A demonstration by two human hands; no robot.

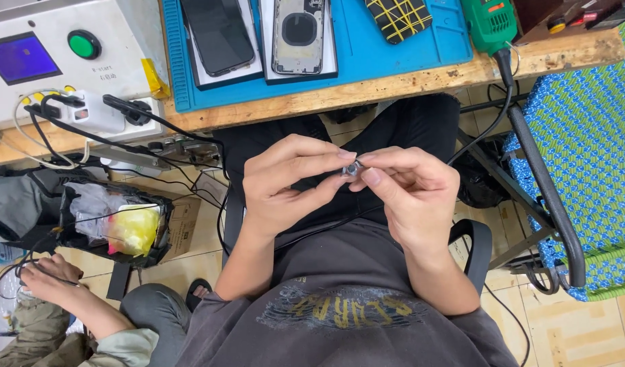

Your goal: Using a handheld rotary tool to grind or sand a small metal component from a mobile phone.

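The left hand point(285, 187) and the right hand point(411, 194) meet over the person's lap at the centre of the view, fingertips pinched together from both sides on a small metallic part point(353, 167); it is too small to say exactly what it is, perhaps a round camera module. At twelve o'clock from the hands a blue work mat point(387, 51) lies on a wooden bench point(394, 85). On the mat two shallow white trays sit side by side: the left tray point(198, 71) holds a dark phone point(219, 34) lying screen up, and the right tray point(331, 41) holds an emptied phone back housing point(299, 34) with a round dark coil ring in it. At one o'clock a black pouch with yellow lines point(397, 17) rests on the mat, and just beside it a green power tool point(490, 24) with a black cord. At ten o'clock stand a grey machine with a green button point(85, 44) and a white power strip point(88, 112). At eight o'clock an open black bin point(75, 238) on the floor holds crumpled clear plastic and a yellow bag point(132, 231). At seven o'clock another person's hand point(51, 275) rests near the bin. At three o'clock is a blue-and-green woven chair point(591, 149).
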